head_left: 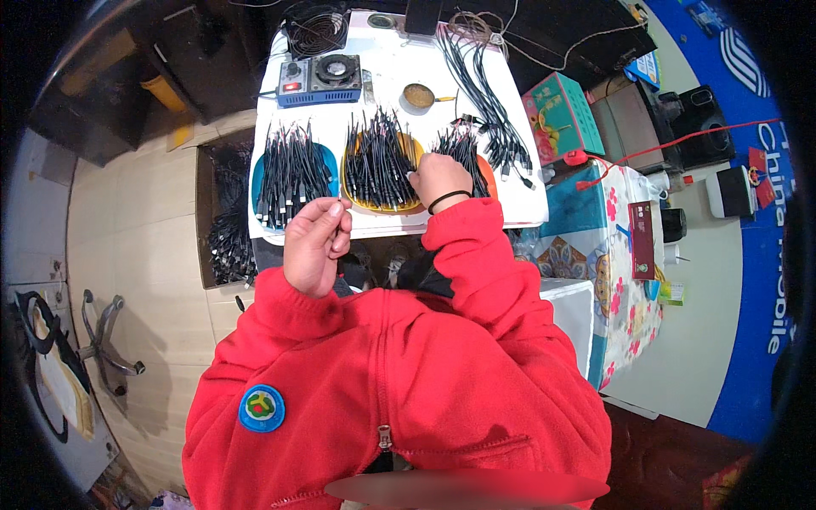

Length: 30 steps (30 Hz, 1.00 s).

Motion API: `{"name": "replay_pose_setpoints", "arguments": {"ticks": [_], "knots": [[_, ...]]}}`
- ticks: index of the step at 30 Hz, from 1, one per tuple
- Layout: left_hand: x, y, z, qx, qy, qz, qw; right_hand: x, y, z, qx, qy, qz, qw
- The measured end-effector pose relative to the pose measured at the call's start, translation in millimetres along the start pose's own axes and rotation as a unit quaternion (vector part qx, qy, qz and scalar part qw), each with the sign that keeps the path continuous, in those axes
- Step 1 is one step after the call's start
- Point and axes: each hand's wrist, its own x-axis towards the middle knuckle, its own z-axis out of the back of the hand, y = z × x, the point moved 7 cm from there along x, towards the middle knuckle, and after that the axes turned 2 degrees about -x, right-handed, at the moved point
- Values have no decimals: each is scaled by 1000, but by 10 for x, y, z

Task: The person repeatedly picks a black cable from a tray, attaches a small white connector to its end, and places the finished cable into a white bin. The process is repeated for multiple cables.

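My left hand (316, 245) is raised at the table's near edge, thumb and fingers pinched together. A tiny pale tip shows at the fingertips, too small to name. My right hand (442, 180) has its fingers curled at the right side of the yellow tray (360, 205); what they grip, if anything, is hidden. Short black cables (378, 161) with bare reddish ends fill that tray. To its left, a blue tray (330, 160) holds similar black cables (291, 174). An orange tray (487, 177) with more cables (460, 146) lies partly behind my right hand.
A blue soldering pot unit (320, 81) with a red switch stands at the back left, near a black fan (314, 32). A round tin (417, 98) sits mid-table. Long black cables (484, 93) lie at the right. Left of the table is a box of cables (228, 238).
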Motion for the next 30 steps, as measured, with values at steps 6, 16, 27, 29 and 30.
{"name": "replay_pose_setpoints", "arguments": {"ticks": [6, 16, 27, 29, 30], "knots": [[22, 47, -12, -2, 1, 2, 1000, 69, -38, -17, 33, -30, -25, 999], [-20, 71, -51, 10, -5, 7, 1000, 121, -82, -7, 160, -67, -14, 985], [66, -6, -380, 8, -18, -65, 998, -646, 225, 388, 521, -35, 157, 838], [60, 4, -451, 0, -4, -57, 998, -813, 289, 244, 609, 83, 119, 780], [45, 16, -495, -13, 12, -59, 998, -882, 319, 222, 651, 114, 121, 740]]}}
